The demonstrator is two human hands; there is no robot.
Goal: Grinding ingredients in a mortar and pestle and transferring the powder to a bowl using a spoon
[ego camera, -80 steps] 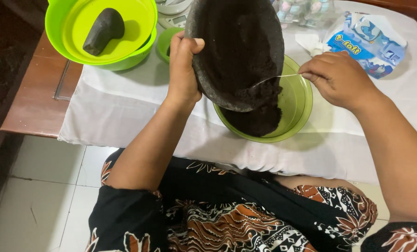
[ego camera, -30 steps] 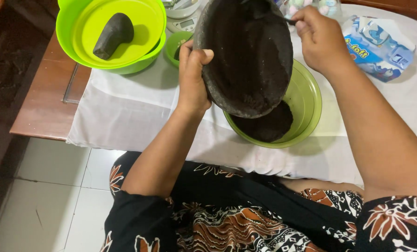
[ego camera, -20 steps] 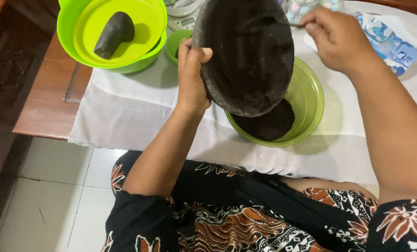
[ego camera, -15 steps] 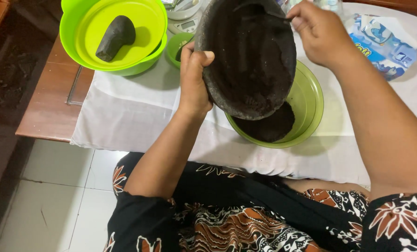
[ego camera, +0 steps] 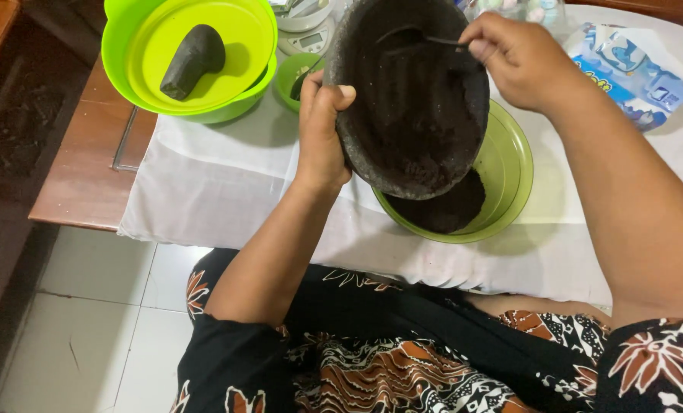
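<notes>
Green tub (ego camera: 119, 69) far left on the counter (ego camera: 81, 176), yellow-green lid (ego camera: 226, 76) laid in it, dark stone pestle (ego camera: 192, 60) lying on the lid, not in use. White cloth (ego camera: 219, 183) covers most of the counter. Small green cup (ego camera: 291, 76) just behind the left hand (ego camera: 322, 130). Left hand closed around the rim of the stone mortar (ego camera: 418, 115), thumb inside, fingers behind, holding it tilted steeply toward the person over the green bowl (ego camera: 510, 168). Dark ground paste (ego camera: 445, 206) sits in a heap in the bowl's near-left part, right below the mortar's lower lip. Right hand (ego camera: 517, 57) pinched shut on a thin spoon (ego camera: 441, 40) at the mortar's upper inner wall. Blue and white packet (ego camera: 636, 73) far right.

Progress, as a judgement: most of the paste is already in the bowl; a dark film clings to the mortar wall, so scraping is left, then setting the mortar down.

Versus 2.7 s ago: the right hand was low, at the bowl's right rim; it is now up at the mortar's top edge. Mortar tilt and left-hand grip unchanged.
</notes>
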